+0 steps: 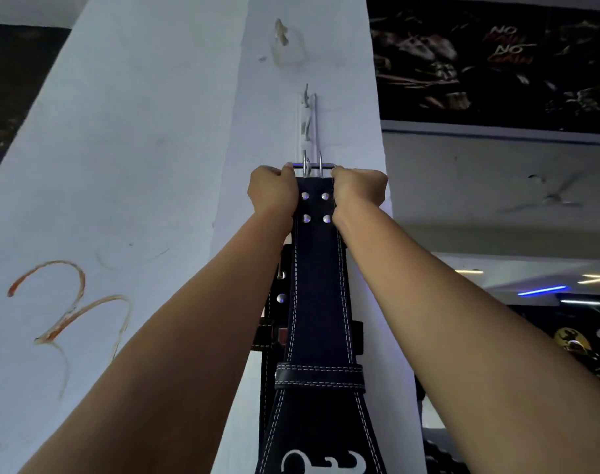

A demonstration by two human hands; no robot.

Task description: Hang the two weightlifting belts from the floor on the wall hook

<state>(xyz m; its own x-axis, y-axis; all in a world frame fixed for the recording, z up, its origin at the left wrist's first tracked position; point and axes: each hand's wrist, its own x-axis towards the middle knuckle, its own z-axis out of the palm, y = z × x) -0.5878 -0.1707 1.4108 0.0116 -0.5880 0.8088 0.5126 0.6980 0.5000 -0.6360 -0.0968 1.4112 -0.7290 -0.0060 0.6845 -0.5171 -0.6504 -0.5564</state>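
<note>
A black leather weightlifting belt (317,289) with white stitching hangs straight down in front of a white pillar. My left hand (272,191) and my right hand (358,189) grip its top end at either side, just under the metal buckle (313,166), whose two prongs stick up. The buckle is raised against the lower part of a white wall hook strip (307,123) fixed to the pillar. Whether the buckle rests on a hook I cannot tell. Behind the belt, partly hidden, a second black belt (278,302) with rivets hangs lower against the pillar.
The white pillar (137,165) has an orange scribble at the left. A clear stick-on hook (286,42) sits higher up. A dark poster (496,59) reading "NO PAIN NO GAIN" hangs at the right, with a ceiling fan (551,196) beyond.
</note>
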